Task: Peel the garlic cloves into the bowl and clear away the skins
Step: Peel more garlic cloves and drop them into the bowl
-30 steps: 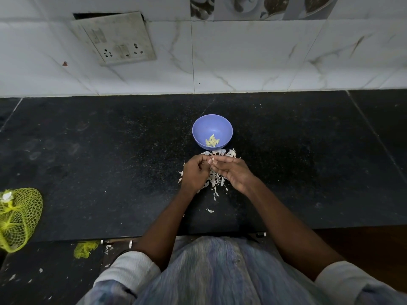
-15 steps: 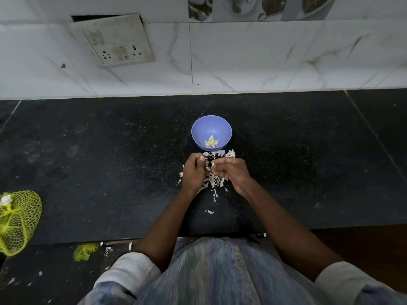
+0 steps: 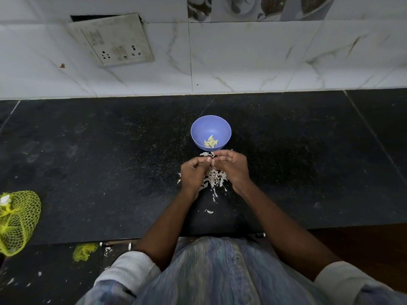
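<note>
The bowl (image 3: 210,132) stands upright on the black counter (image 3: 110,150), roughly midway between the wall tiles and the counter's front edge. It holds a small cluster of peeled cloves (image 3: 211,142) lying against its near inner wall.

Just in front of the bowl, a heap of skins (image 3: 214,180) lies on the counter, with a few loose scraps trailing toward the front edge.

Both hands are raised over this heap, close to the bowl's near rim. The left hand (image 3: 193,171) has its fingers curled inward, thumb and fingertips brought together. The right hand (image 3: 232,165) is likewise curled, its fingertips meeting those of the left hand. The two hands pinch something small between them at the meeting point; it is too small to tell whether it is a clove or a piece of skin.

Well to the left of the bowl, a yellow net bag (image 3: 18,221) lies at the counter's front edge. A socket plate (image 3: 112,39) is mounted on the wall behind and left of the bowl.
</note>
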